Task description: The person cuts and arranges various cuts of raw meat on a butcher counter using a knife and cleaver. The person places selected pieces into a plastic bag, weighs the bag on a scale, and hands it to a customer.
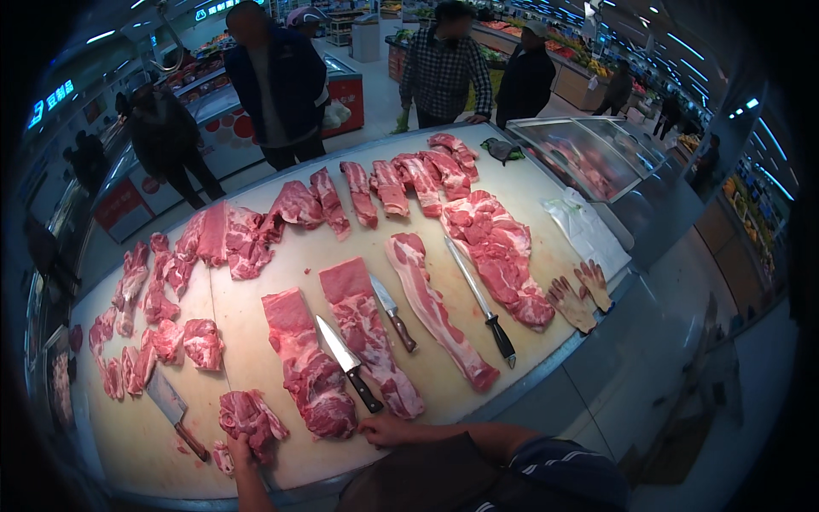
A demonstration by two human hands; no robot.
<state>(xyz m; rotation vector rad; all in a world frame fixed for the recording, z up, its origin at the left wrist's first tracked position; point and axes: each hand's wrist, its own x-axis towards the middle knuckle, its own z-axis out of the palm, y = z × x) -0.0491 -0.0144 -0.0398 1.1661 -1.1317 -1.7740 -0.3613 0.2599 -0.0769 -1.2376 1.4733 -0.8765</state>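
My left hand (239,449) is at the lower edge of a chunk of raw meat (246,416), partly hidden by it; a small bony piece (222,457) lies just left. My right hand (384,430) rests at the board's near edge, fingers curled, beside the lower end of a long slab of meat (307,365). Above it lies a black-handled butcher's knife (349,361). Farther right are a second slab (371,333), a wooden-handled knife (391,310), a strip of pork belly (435,313) and a honing steel (480,297). A cleaver (169,400) lies at the left.
Cuts of meat (361,192) line the far side of the white cutting table (288,470). Stained work gloves (569,301), a plastic bag (585,224) and a glass-covered display case (588,153) are at the right. Several people stand beyond the table, one with a hand on its edge.
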